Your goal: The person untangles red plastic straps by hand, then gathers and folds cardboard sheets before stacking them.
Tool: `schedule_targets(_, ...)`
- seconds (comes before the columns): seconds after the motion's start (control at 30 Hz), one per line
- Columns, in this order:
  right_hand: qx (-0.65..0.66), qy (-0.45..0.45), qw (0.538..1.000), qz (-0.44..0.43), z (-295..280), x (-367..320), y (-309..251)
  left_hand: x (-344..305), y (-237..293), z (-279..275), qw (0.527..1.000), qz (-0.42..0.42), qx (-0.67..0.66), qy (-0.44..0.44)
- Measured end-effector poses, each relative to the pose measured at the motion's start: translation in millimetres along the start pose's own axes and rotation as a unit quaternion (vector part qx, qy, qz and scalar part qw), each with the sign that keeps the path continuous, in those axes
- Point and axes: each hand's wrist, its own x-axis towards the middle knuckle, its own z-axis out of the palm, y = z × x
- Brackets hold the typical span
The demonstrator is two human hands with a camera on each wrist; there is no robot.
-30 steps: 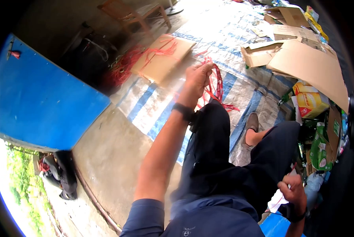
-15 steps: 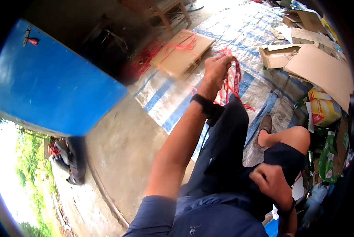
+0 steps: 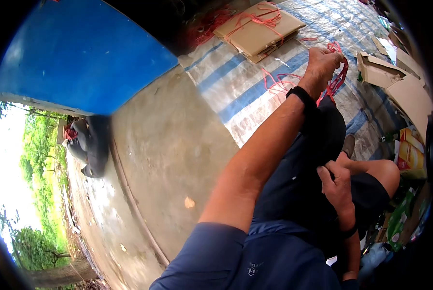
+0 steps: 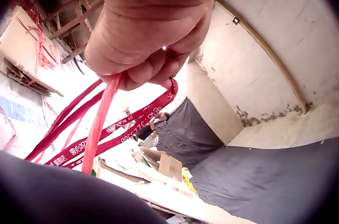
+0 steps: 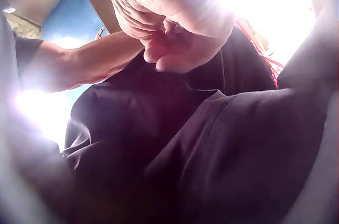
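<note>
My left hand [image 3: 322,67] grips a bunch of red straps [image 3: 341,79], stretched out above the knee. In the left wrist view the hand [image 4: 153,33] has its fingers curled round the straps [image 4: 135,121], printed in white, and a plain pink-red strip [image 4: 101,123]. Over the lap is my right hand [image 3: 336,186], its fingers loosely curled with nothing visible in them. The right wrist view shows that hand [image 5: 169,23] above the dark trousers [image 5: 212,144].
Flattened cardboard [image 3: 257,29] tied with red string lies on a striped sheet [image 3: 235,104]. Loose red strips [image 3: 279,84] lie nearby. Opened boxes [image 3: 385,72] and a yellow carton [image 3: 410,150] are at the right. A blue panel [image 3: 91,53] stands at the left.
The head view has turned, so the surroundings appear shifted. My right hand has come from the lower right side to over the lap. My left hand still grips the red straps.
</note>
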Motion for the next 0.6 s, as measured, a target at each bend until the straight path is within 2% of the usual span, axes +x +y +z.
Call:
schedule_targets(0.07,-0.094,0.087,0.987,-0.099,2,0,0,-3,1,-1,1.0,-0.011,-0.016,-0.003)
schedule_targets(0.1,-0.135,0.102,0.975,-0.142,3,1,2,-3,0,-2,1.0,-0.01,-0.022,-0.001)
schedule_targets(0.13,-0.136,0.1,0.975,-0.142,4,1,4,-3,-1,-4,1.0,-0.01,-0.024,0.0)
schedule_targets(0.2,-0.11,0.069,0.99,-0.051,5,0,7,-3,-3,-5,1.0,-0.002,-0.003,0.009)
schedule_targets(0.23,-0.111,0.073,0.99,-0.053,6,1,4,-3,-2,-5,1.0,0.001,-0.002,0.005)
schedule_targets(0.3,0.007,0.042,0.999,0.008,5,2,-4,-6,-1,-7,1.0,-0.012,0.02,0.011)
schedule_targets(0.33,0.005,0.05,0.999,0.004,4,2,0,-7,-2,-8,1.0,-0.007,0.021,0.003)
schedule_targets(0.4,-0.038,0.017,0.997,-0.065,0,2,11,-6,-3,-11,1.0,-0.009,0.01,0.006)
schedule_targets(0.43,0.012,0.009,1.0,-0.02,-2,1,5,-5,-4,-12,1.0,-0.012,0.02,0.006)
schedule_targets(0.6,0.1,-0.019,0.995,0.005,-9,-5,-14,1,-6,-18,1.0,0.002,0.002,-0.011)
